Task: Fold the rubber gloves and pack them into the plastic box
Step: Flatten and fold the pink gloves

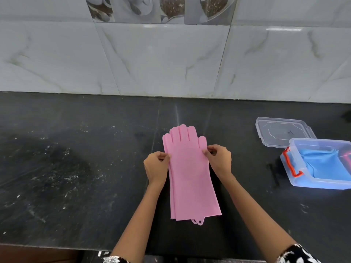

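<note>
Hands, 2, both engaged: left hand (pixel 156 166) pinches the left edge of the pink rubber gloves (pixel 190 173) just below the thumb, fingers closed on the rubber; right hand (pixel 220 160) pinches the opposite edge at about the same height, likewise closed on it. Item: pink gloves, apparently 2 stacked one on the other, judging by the doubled cuff edges and 2 hanging loops (pixel 198 222) at the near end; laid flat on the black stone countertop (pixel 76 168), fingertips toward the tiled wall (pixel 171 59), cuffs toward the person. Not yet folded. Container: clear plastic box (pixel 303 179) with an orange-red latch handle (pixel 290 166), well apart to the right, already holding folded blue gloves (pixel 322 164); its clear lid (pixel 283 131) lies just behind it, touching or overlapping the box corner. Handling, by judgement: light, soft and limp, likely grippy against itself and the stone, so the stack should stay aligned but may drag rather than slide. Nothing fragile. Rubber tends to spring open, so any fold needs pressing flat and holding until boxed. Suggested hold: both side edges together near the palm, as now, carrying the finger end over toward the cuffs. Remaining room in the box cannot be told fully, since its right part is cut off.
</note>
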The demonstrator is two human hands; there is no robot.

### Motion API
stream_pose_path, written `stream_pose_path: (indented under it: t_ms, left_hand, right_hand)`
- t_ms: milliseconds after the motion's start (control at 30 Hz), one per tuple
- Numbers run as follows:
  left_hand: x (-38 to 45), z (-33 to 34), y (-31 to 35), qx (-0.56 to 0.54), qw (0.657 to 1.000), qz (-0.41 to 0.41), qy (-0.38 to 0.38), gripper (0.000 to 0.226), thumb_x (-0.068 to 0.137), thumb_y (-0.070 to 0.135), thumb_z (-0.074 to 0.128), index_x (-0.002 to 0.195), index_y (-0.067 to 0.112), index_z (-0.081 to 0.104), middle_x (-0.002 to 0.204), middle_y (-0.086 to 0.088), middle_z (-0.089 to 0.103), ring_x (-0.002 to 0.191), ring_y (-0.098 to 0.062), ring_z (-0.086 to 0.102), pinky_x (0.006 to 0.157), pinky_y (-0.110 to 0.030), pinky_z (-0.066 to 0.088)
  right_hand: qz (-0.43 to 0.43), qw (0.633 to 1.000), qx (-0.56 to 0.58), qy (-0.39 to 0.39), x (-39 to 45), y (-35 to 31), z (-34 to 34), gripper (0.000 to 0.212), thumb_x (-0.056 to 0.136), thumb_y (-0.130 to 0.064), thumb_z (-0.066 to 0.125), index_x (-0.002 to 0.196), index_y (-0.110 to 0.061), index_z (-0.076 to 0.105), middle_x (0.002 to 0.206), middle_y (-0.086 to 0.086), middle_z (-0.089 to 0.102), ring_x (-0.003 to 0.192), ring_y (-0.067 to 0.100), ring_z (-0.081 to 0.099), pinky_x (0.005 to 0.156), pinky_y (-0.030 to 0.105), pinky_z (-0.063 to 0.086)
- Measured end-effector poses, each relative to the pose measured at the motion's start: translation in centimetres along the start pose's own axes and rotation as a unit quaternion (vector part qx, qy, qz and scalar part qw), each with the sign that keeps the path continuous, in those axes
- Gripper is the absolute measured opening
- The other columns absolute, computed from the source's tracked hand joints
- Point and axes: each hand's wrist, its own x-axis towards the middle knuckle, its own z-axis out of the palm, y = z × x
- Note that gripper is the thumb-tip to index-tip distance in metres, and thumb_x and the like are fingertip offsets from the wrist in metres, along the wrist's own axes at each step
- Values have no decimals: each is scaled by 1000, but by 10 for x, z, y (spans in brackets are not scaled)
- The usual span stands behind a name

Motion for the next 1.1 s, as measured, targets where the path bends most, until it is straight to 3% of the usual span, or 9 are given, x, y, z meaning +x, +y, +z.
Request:
stream_pose_path:
  t_ms: [100,233,367,467,567,800,867,967,1100]
  left_hand:
    - [2,1,4,-23,1000,-5,-5,16,75,16,79,86,5,75,79,-3,71,70,-13,65,73,-24,52]
    - [4,5,5,-29,1000,2,4,13,74,12,79,84,5,75,75,-2,71,61,-4,61,68,-20,53]
    - [8,5,5,-42,999,-24,-12,10,78,14,76,84,6,74,77,-5,71,71,-17,68,76,-34,59]
    - [8,2,-1,-30,999,-23,-21,6,82,15,71,82,9,73,75,-2,70,72,-18,68,76,-40,59]
    - [4,-1,-1,-3,999,8,-33,9,80,21,74,80,11,73,73,3,68,67,-9,64,75,-31,57]
    - [1,1,8,63,996,29,-53,11,81,12,73,77,2,71,75,-9,69,66,-13,61,65,-18,45]
    - [6,-1,9,52,997,6,-61,14,83,11,69,76,-1,69,76,-13,69,65,-16,60,58,-16,44]
    - [19,-5,7,-22,993,-80,-80,11,84,7,66,75,0,67,81,-10,67,79,-24,67,62,-31,57]
    - [21,-7,-2,-36,989,-113,-88,14,81,8,71,68,8,65,86,-12,69,74,-23,68,60,-33,59]
  right_hand:
    - [1,1000,0,-14,-5,6,-2,23,81,-22,72,101,-10,70,94,1,73,79,12,64,75,28,53]
    - [19,999,28,-35,-11,9,-5,25,76,-15,77,99,-7,71,92,4,73,82,16,67,78,38,58]
    - [43,997,63,-34,-16,6,-11,24,76,-11,77,99,-5,70,92,8,73,83,22,69,76,41,60]
    - [54,995,45,-69,-31,6,-18,26,75,-15,78,98,-6,69,89,5,71,80,21,69,69,38,61]
    - [36,995,-16,-96,-55,11,-26,25,75,-21,78,97,-11,69,84,0,69,76,14,65,72,37,60]
    - [52,992,-23,-112,-82,8,-38,21,79,-14,75,98,-10,72,83,2,71,75,14,67,71,34,60]
    - [68,990,22,-119,-83,5,-40,21,78,-10,75,98,-6,72,84,6,72,74,17,70,67,34,61]
    - [75,989,53,-115,-86,3,-38,22,76,-8,77,98,-4,72,84,7,72,73,18,70,66,35,61]
    - [39,994,-13,-98,-95,8,-26,28,78,-12,76,105,-9,70,92,1,71,81,13,66,81,35,58]
